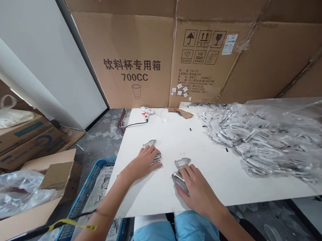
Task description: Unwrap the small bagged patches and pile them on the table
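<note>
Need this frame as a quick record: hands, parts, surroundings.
left hand: resting on silver parts; another part just past the fingers
right hand: fingers on a silver part; a second part just beyond
surface: white board
pile: silver pieces under clear plastic, right of the hands
rest: glue gun on the board; blue crate below left; cardboard box behind
</note>
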Action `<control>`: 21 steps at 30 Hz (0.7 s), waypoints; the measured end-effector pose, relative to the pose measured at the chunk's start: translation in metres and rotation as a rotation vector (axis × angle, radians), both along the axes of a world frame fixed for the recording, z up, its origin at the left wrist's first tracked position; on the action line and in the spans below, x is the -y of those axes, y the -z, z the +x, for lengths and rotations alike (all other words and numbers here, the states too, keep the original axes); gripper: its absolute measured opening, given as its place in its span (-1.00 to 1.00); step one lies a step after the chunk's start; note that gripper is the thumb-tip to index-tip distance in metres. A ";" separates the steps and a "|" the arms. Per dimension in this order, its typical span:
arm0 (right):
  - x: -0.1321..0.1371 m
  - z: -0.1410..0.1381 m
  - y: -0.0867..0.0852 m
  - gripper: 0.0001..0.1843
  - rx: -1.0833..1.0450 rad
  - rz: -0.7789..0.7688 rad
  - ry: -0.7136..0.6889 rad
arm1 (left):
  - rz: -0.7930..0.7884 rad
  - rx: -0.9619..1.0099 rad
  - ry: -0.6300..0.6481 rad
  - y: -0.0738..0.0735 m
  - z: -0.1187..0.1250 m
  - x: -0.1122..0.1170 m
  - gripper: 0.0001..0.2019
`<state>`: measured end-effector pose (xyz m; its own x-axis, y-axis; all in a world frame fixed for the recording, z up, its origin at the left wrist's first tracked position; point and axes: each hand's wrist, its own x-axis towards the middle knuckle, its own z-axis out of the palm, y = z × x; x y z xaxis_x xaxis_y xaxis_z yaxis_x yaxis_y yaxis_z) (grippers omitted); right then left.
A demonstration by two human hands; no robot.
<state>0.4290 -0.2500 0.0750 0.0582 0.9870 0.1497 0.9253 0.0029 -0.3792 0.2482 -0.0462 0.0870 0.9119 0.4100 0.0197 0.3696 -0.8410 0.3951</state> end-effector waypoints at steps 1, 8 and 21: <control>0.000 0.000 0.003 -0.83 -0.011 -0.005 0.004 | -0.003 -0.004 0.009 0.001 0.000 0.001 -0.83; 0.001 0.006 0.006 -0.80 -0.142 -0.086 0.002 | -0.010 0.086 -0.003 -0.001 0.008 -0.022 -0.83; -0.044 0.063 0.004 -0.76 -0.128 -0.037 -0.048 | 0.192 -0.143 -0.300 0.016 0.029 -0.060 -0.77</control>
<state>0.4924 -0.2059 0.0714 0.0272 0.9938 0.1079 0.8685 0.0299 -0.4947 0.2777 0.0133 0.0714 0.7507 0.6606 0.0036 0.6508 -0.7405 0.1677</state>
